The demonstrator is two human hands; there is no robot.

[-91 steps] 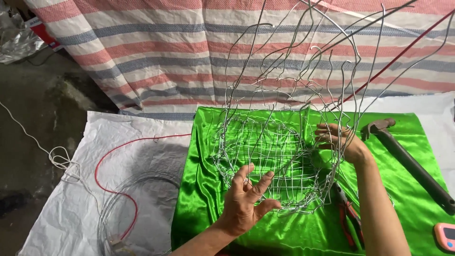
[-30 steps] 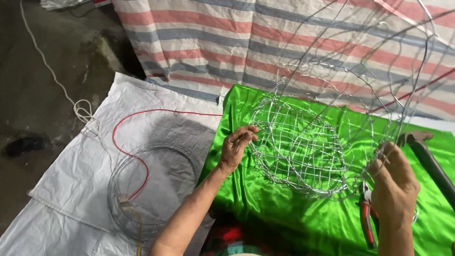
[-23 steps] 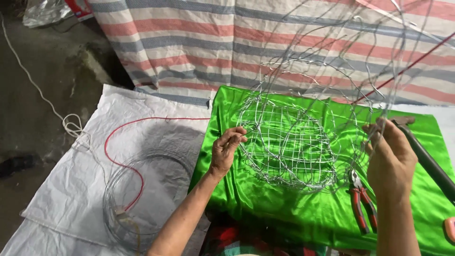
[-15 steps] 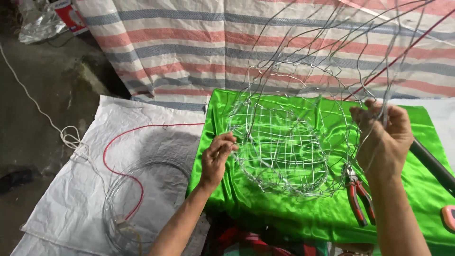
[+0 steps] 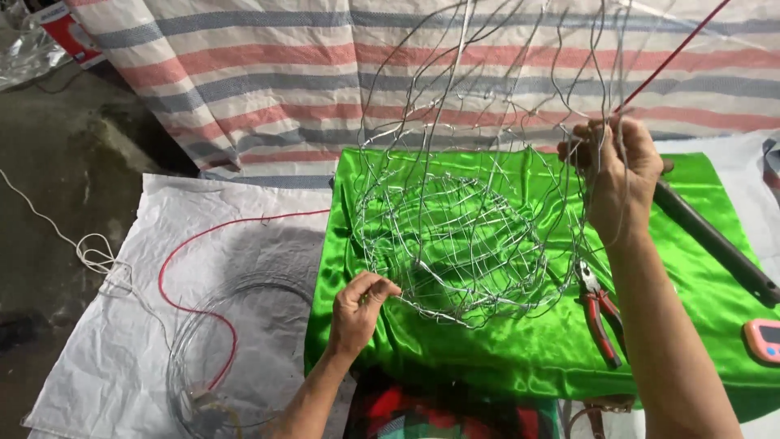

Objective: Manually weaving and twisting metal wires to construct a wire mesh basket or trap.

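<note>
Head view, looking down on a wire frame (image 5: 455, 244) that rests on a bright green cloth (image 5: 691, 317). The frame is a rounded cage of thin silver wire, woven closely at its base, with many loose strands rising from its rim toward the top edge of the view. The left hand (image 5: 359, 305) lies at the near left edge of the woven base, its fingers (image 5: 382, 286) drawn narrow and pinching a wire of the rim. The right hand (image 5: 617, 175) is raised above the right side of the frame, its fingers closed around a bundle of the upright strands; a thin red wire (image 5: 674, 57) runs up and to the right from that grip. Pliers (image 5: 600, 313) with red and black handles lie on the cloth just right of the frame, below the right forearm. A dark bar (image 5: 715, 244) lies slantwise on the cloth farther right, and a small pink device (image 5: 764, 340) sits at the right edge. To the left of the cloth, a white woven sack (image 5: 106, 358) is spread on the floor and carries a coil of wire (image 5: 236, 358) crossed by a red cord (image 5: 195, 268). A white string (image 5: 89, 252) trails over the bare floor at far left. A striped tarp (image 5: 268, 73) in red, grey and white covers the background.
</note>
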